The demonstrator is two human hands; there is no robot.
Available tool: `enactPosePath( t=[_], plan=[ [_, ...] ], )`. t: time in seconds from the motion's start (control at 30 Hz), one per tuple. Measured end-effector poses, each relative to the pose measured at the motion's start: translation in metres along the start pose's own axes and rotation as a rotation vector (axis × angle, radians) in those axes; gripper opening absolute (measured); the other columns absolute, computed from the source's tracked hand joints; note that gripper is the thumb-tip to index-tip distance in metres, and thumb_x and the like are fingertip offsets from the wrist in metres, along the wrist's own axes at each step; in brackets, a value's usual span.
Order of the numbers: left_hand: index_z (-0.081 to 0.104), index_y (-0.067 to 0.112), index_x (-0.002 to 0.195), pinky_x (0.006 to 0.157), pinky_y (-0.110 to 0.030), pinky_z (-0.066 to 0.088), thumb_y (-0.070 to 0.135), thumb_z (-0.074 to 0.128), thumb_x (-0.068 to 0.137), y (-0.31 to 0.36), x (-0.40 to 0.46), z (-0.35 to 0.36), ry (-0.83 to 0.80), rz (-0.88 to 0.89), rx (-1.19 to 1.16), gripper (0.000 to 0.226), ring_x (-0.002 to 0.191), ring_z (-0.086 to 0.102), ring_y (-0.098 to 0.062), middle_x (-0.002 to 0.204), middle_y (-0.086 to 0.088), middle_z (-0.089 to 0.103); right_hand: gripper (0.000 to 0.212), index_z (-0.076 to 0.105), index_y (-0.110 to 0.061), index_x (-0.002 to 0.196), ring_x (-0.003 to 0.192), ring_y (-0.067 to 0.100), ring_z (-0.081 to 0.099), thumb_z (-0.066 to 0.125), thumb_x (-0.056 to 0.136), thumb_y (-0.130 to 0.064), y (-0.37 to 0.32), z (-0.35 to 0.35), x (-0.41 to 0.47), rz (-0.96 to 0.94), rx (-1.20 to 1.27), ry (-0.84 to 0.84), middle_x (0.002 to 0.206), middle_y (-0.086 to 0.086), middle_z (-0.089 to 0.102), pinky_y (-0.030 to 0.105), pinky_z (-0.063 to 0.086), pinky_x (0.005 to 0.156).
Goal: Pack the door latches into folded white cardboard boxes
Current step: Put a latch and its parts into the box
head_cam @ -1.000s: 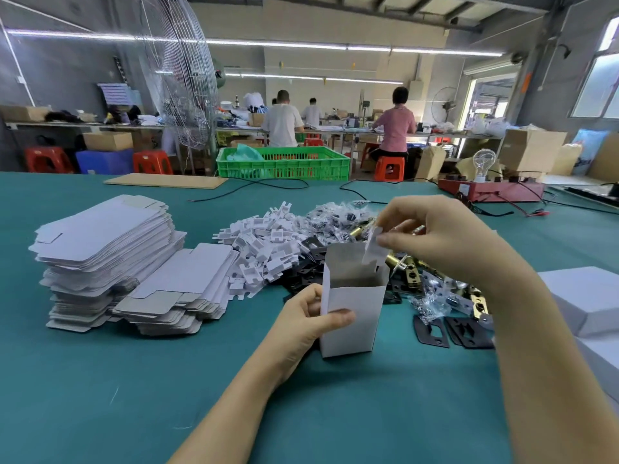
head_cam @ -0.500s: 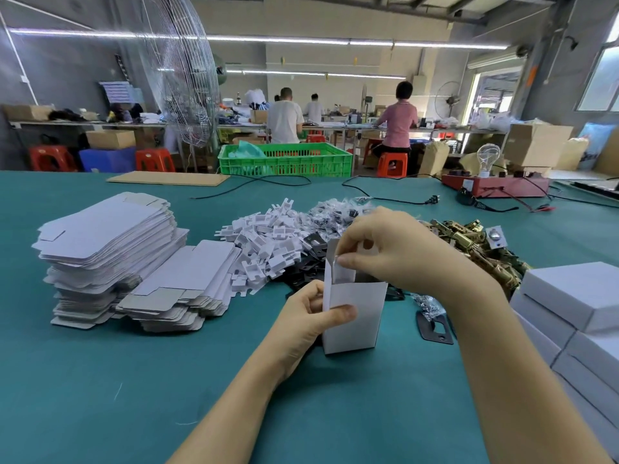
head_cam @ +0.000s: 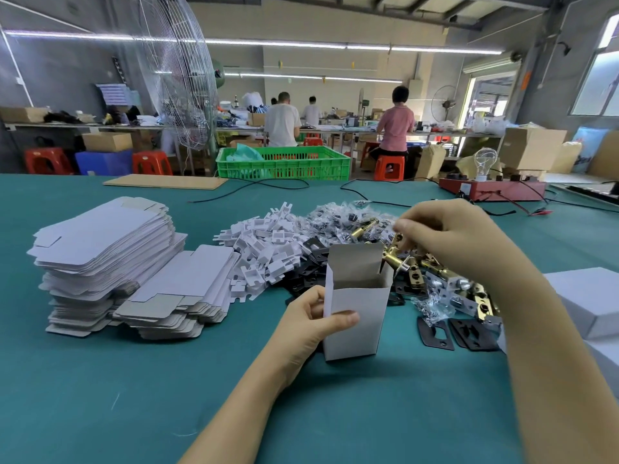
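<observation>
Two hands work over the green counter (head_cam: 100,396). The left hand (head_cam: 311,326) grips the open white box (head_cam: 356,316) that stands upright on the counter, thumb pressed across its front face and fingers curled round its left edge; the top flaps stand up and the inside shows grey. The right hand (head_cam: 449,239) is just behind and to the right of the box, above the heap of brass latches (head_cam: 445,279), its fingers curled down and pinching at one latch (head_cam: 393,257) beside the box's right flap; whether that latch is lifted clear of the heap cannot be told. Black metal plates (head_cam: 469,333) lie at the near edge of the heap, small clear bags (head_cam: 432,308) among them. Left of the box sits a pile of white plastic pieces (head_cam: 264,249), and further left two stacks of flat white box blanks (head_cam: 100,249). Closed white boxes (head_cam: 582,299) are stacked at the right edge. At the counter's far edge stand a green crate (head_cam: 284,164) and a red unit with a bare bulb (head_cam: 485,187). No writing can be read on anything.
</observation>
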State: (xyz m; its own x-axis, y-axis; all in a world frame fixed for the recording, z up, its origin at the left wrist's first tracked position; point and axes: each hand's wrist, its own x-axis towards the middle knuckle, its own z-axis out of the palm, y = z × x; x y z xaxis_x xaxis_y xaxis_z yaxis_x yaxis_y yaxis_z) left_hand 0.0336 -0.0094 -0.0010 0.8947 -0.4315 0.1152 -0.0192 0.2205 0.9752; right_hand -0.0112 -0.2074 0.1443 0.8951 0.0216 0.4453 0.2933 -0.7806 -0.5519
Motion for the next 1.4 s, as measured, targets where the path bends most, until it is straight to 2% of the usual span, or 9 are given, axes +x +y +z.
enactPosePath(
  t=[0.17, 0.27, 0.4, 0.5, 0.73, 1.1, 1.2, 1.3, 1.4],
  plan=[
    [0.064, 0.011, 0.097, 0.081, -0.03, 0.054, 0.026, 0.086, 0.053, 0.002, 0.0, 0.0, -0.003, 0.003, -0.001, 0.051, 0.097, 0.071, -0.021, 0.104, -0.01, 0.075, 0.008, 0.068, -0.017, 0.085, 0.056, 0.006, 0.06, 0.062, 0.09, -0.017, 0.032, 0.014, 0.007, 0.208, 0.104, 0.215, 0.065, -0.003, 0.069, 0.024, 0.05, 0.056],
    [0.063, 0.005, 0.101, 0.084, -0.033, 0.055, 0.021, 0.085, 0.053, 0.002, 0.0, -0.001, -0.032, 0.006, 0.001, 0.056, 0.097, 0.07, -0.02, 0.105, -0.012, 0.075, 0.01, 0.065, -0.014, 0.098, 0.077, 0.024, 0.065, 0.063, 0.088, -0.015, 0.046, 0.047, 0.013, 0.288, 0.104, 0.146, 0.082, 0.005, 0.068, 0.036, 0.056, 0.069],
    [0.061, -0.001, 0.113, 0.097, -0.041, 0.052, 0.02, 0.085, 0.057, 0.002, -0.003, -0.003, -0.062, -0.004, 0.012, 0.065, 0.104, 0.068, -0.025, 0.111, -0.014, 0.073, 0.017, 0.066, -0.013, 0.104, 0.079, 0.013, 0.055, 0.061, 0.088, -0.011, 0.073, 0.089, 0.01, 0.317, -0.075, 0.038, 0.096, 0.005, 0.067, 0.021, 0.04, 0.063],
    [0.068, 0.01, 0.102, 0.093, -0.039, 0.052, 0.024, 0.085, 0.055, 0.003, -0.005, -0.005, -0.011, 0.023, 0.003, 0.052, 0.1, 0.069, -0.023, 0.108, -0.013, 0.074, 0.023, 0.066, -0.008, 0.109, 0.096, 0.022, 0.056, 0.055, 0.09, -0.005, 0.091, 0.098, 0.004, 0.376, -0.15, 0.104, 0.108, 0.01, 0.067, 0.025, 0.039, 0.077],
    [0.075, 0.024, 0.088, 0.089, -0.038, 0.053, 0.03, 0.088, 0.051, 0.007, -0.007, -0.008, 0.108, 0.057, -0.011, 0.039, 0.096, 0.07, -0.022, 0.104, -0.01, 0.075, 0.051, 0.059, -0.013, 0.125, 0.119, 0.027, 0.046, 0.067, 0.085, -0.043, 0.101, 0.11, 0.0, 0.33, -0.36, -0.099, 0.124, 0.005, 0.055, 0.034, 0.041, 0.096],
    [0.075, 0.026, 0.088, 0.089, -0.039, 0.051, 0.032, 0.088, 0.051, 0.008, -0.007, -0.008, 0.109, 0.016, -0.032, 0.04, 0.097, 0.071, -0.022, 0.106, -0.009, 0.075, 0.017, 0.071, -0.009, 0.101, 0.1, 0.03, 0.054, 0.055, 0.095, -0.01, 0.104, 0.092, 0.001, 0.264, -0.3, 0.179, 0.1, 0.009, 0.065, 0.038, 0.046, 0.086],
    [0.075, 0.026, 0.088, 0.088, -0.039, 0.052, 0.033, 0.088, 0.051, 0.009, -0.007, -0.007, 0.109, 0.012, -0.028, 0.04, 0.097, 0.071, -0.022, 0.106, -0.008, 0.075, 0.014, 0.069, -0.013, 0.095, 0.08, 0.016, 0.058, 0.055, 0.095, -0.013, 0.105, 0.077, 0.003, 0.309, -0.203, 0.251, 0.089, 0.0, 0.066, 0.029, 0.046, 0.066],
    [0.075, 0.025, 0.089, 0.088, -0.04, 0.052, 0.033, 0.088, 0.051, 0.008, -0.006, -0.007, 0.111, 0.006, -0.033, 0.041, 0.098, 0.071, -0.023, 0.106, -0.009, 0.075, 0.009, 0.059, -0.017, 0.091, 0.069, 0.006, 0.051, 0.054, 0.094, -0.011, 0.101, 0.063, 0.005, 0.393, -0.046, 0.203, 0.08, -0.005, 0.057, 0.016, 0.034, 0.054],
    [0.075, 0.025, 0.088, 0.088, -0.04, 0.054, 0.033, 0.089, 0.051, 0.008, -0.005, -0.006, 0.108, 0.008, -0.04, 0.04, 0.098, 0.071, -0.023, 0.105, -0.009, 0.075, 0.02, 0.054, -0.016, 0.098, 0.062, 0.016, 0.054, 0.045, 0.092, 0.001, 0.094, 0.052, 0.006, 0.485, 0.181, 0.16, 0.076, 0.006, 0.058, 0.024, 0.04, 0.051]
  ],
)
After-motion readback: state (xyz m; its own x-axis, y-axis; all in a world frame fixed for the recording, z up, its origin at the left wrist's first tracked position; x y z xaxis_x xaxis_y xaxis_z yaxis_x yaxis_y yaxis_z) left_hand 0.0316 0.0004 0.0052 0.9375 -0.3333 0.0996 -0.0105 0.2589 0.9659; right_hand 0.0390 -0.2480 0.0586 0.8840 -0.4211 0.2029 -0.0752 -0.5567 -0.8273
